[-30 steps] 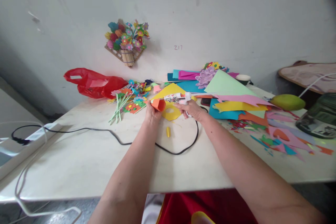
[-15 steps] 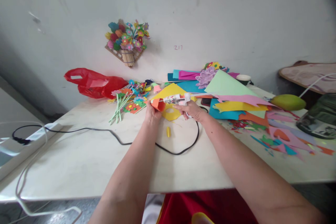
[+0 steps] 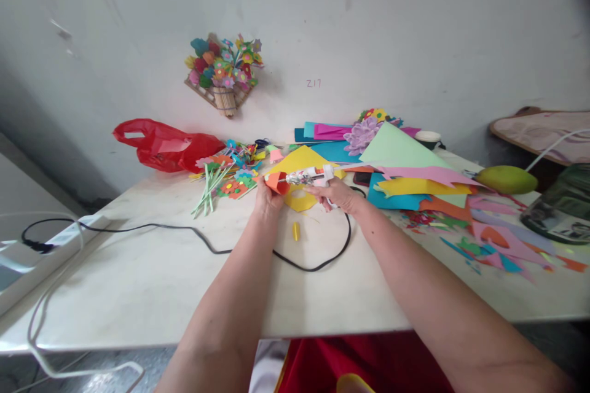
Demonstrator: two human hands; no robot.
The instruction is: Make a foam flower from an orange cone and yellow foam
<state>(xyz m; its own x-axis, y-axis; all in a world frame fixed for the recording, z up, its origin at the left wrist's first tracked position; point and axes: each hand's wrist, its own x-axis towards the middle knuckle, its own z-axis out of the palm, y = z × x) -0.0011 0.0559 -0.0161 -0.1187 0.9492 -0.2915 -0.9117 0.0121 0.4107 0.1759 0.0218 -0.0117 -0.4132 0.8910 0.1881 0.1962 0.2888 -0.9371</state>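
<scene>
My left hand [image 3: 267, 199] is closed on a small orange paper piece [image 3: 278, 182], held just above the white table [image 3: 152, 282]. My right hand [image 3: 335, 193] grips a white glue gun [image 3: 310, 176] whose tip points left and meets the orange piece. The gun's black cord [image 3: 318, 264] loops over the table towards me and runs off to the left. A yellow cut-out sheet [image 3: 299, 196] lies under both hands, and a short yellow stick [image 3: 295, 231] lies on the table just in front of them.
Coloured paper sheets [image 3: 405, 166] and scraps [image 3: 498, 239] cover the right side. Paper flowers and green stems [image 3: 221, 178] lie left of my hands, beside a red plastic bag [image 3: 166, 146]. A flower basket [image 3: 224, 70] hangs on the wall. A power strip [image 3: 41, 252] sits far left.
The glue gun's tip has moved a little left and down onto the orange piece. My left hand and the rest hold still.
</scene>
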